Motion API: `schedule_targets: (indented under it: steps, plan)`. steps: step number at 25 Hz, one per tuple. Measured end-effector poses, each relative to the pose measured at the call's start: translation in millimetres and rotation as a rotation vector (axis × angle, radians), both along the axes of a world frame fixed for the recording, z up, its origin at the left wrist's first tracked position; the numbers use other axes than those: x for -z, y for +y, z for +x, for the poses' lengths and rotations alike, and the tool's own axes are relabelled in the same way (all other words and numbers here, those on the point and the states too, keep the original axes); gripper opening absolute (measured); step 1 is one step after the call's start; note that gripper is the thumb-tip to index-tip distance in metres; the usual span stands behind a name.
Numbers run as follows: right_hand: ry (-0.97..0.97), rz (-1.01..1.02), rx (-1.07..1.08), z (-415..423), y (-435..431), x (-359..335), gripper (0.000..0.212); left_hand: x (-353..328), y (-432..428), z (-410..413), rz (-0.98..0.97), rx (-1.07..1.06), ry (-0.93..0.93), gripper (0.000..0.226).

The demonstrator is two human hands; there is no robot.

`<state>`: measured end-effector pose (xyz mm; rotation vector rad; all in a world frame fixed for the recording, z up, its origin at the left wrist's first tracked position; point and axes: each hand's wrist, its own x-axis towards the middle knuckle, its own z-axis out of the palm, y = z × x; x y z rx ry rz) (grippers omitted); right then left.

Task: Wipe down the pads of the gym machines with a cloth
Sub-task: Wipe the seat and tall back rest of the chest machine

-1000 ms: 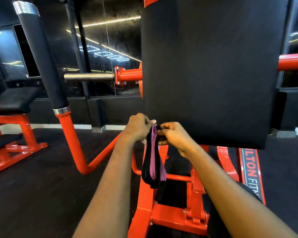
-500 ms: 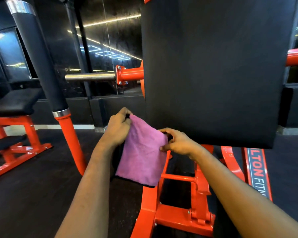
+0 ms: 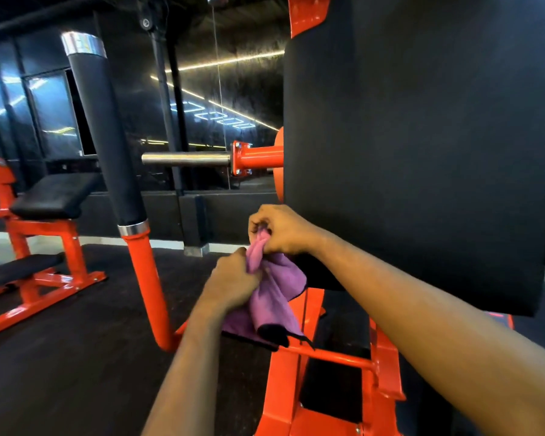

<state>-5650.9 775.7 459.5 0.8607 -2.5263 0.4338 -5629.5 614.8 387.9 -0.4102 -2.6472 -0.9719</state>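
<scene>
Pinched by the right hand above and gripped by the left hand below, the cloth hangs bunched beside the lower corner of the pad, and would likely wipe best folded flat, then pressed in overlapping strokes.

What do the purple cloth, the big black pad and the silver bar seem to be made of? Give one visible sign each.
The purple cloth: soft fabric, probably microfibre; matt fuzzy surface, bunches into folds.
The big black pad: likely vinyl or leatherette over padding; fine grain, dull sheen, rounded edges.
The silver bar: bare metal, probably steel; brushed look, bright highlights along it.
</scene>
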Motion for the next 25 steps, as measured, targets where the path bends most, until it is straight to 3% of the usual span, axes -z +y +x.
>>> schedule_targets:
  steps: [3,6,9,11,13,14,18,21,23,25]
  plan:
    - [0.171,-0.19,0.05,-9,34,-18,0.041,-9,16,-12,0.322,-0.333,0.114,0.033]
    - [0.516,-0.137,0.402,-5,92,-31,0.043,-36,29,-38,0.463,-0.502,0.195,0.03]
    - [0.624,0.228,0.533,3,146,-38,0.054,-50,68,-72,0.372,-0.162,0.293,0.035]
    - [0.652,0.399,0.538,1,169,-42,0.056,-36,99,-83,0.509,0.153,0.153,0.06]
    - [0.68,0.472,0.552,-4,179,-40,0.056,-15,117,-88,0.688,0.181,-0.035,0.093]
    - [0.7,0.484,0.578,-8,181,-37,0.057,0,120,-96,0.742,0.136,-0.061,0.096]
    - [0.754,0.511,0.624,-15,180,-30,0.059,39,116,-123,0.83,0.01,-0.128,0.075]
    - [0.765,0.504,0.632,-13,180,-30,0.06,35,117,-119,0.777,0.075,0.064,0.06]
    - [0.783,0.467,0.661,-14,179,-30,0.063,-7,119,-119,0.753,0.161,0.228,0.048]
    - [0.791,0.433,0.688,-15,178,-28,0.067,-74,123,-118,0.695,0.19,0.388,0.05]
